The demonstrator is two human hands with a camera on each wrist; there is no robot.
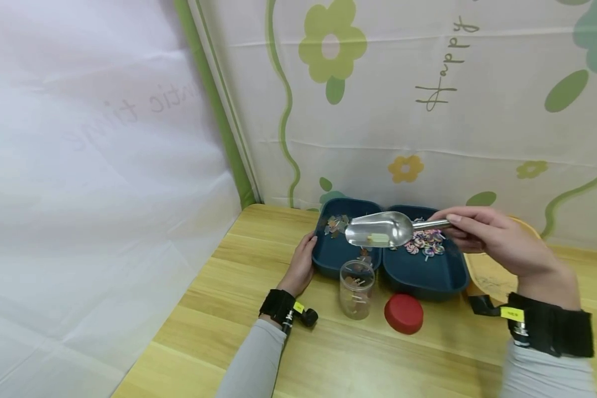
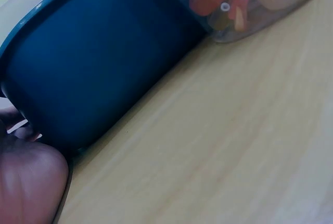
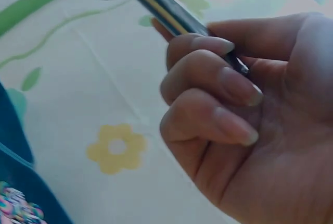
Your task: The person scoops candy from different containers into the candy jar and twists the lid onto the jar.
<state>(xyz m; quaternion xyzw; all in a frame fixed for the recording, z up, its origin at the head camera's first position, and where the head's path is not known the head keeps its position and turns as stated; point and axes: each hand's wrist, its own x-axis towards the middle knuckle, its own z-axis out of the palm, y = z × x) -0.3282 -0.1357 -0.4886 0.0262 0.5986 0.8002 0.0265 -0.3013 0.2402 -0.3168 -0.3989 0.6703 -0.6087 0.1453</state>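
My right hand (image 1: pixel 502 243) grips the handle of a metal scoop (image 1: pixel 378 228), its fingers curled round it in the right wrist view. A small pale piece (image 1: pixel 378 238) lies in the scoop, which hangs over the two dark blue trays. My left hand (image 1: pixel 300 266) rests against the outer left side of the left blue tray (image 1: pixel 323 264), which holds small brownish pieces on sticks. Lollipop-shaped swirl pieces (image 1: pixel 426 243) lie in the right blue tray (image 1: pixel 448 276). A clear jar (image 1: pixel 356 296) with several small pieces stands in front of the left tray.
A red lid (image 1: pixel 404 314) lies on the wooden table (image 1: pixel 378 365) right of the jar. Behind my right hand is a yellow tray (image 1: pixel 492 273), partly hidden. A printed cloth (image 1: pixel 368 121) hangs behind the trays, and another white cloth (image 1: pixel 104 193) at the left.
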